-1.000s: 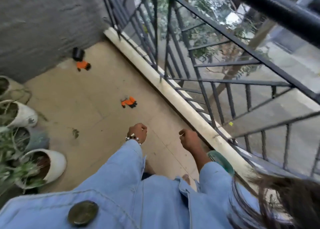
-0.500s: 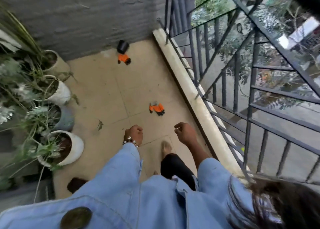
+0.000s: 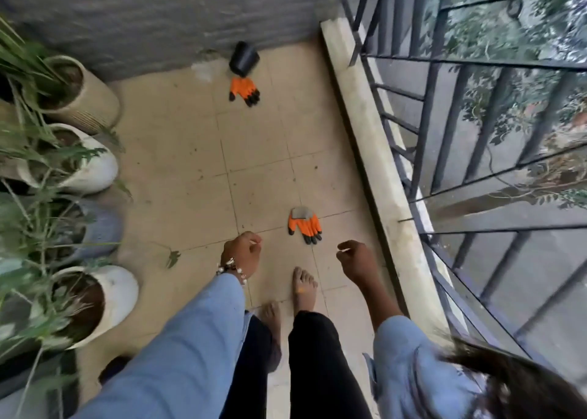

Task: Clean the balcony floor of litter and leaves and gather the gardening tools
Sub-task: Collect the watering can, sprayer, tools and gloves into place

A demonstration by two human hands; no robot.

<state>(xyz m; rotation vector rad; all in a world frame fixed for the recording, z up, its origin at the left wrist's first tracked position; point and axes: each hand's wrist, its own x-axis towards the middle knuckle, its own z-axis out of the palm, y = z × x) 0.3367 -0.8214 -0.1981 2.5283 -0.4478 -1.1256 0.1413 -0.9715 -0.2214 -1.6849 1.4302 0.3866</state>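
Both hands hang in loose fists over the tiled balcony floor [image 3: 178,152], gripping nothing.

The left hand [image 3: 243,255] – beaded bracelet at the wrist – and the right hand [image 3: 357,261] flank an orange, black-tipped gardening glove [image 3: 304,226] lying flat ahead of the bare feet; a second orange glove [image 3: 244,91] lies just beside a tipped black plastic pot [image 3: 244,59] near the grey wall.

A: The near glove [image 3: 304,226] is bright orange with black fingertips and a grey cuff. The far glove [image 3: 243,91] has the same orange and black.

B: Yep, and the small pot [image 3: 243,59] beside it is plain black. The floor [image 3: 190,152] is beige tile with thin pale grout lines, the wall [image 3: 143,15] is grey, and the railing [image 3: 444,107] is dark. The planters [image 3: 104,167] are mostly white, and the sleeves [image 3: 203,329] are light blue denim.
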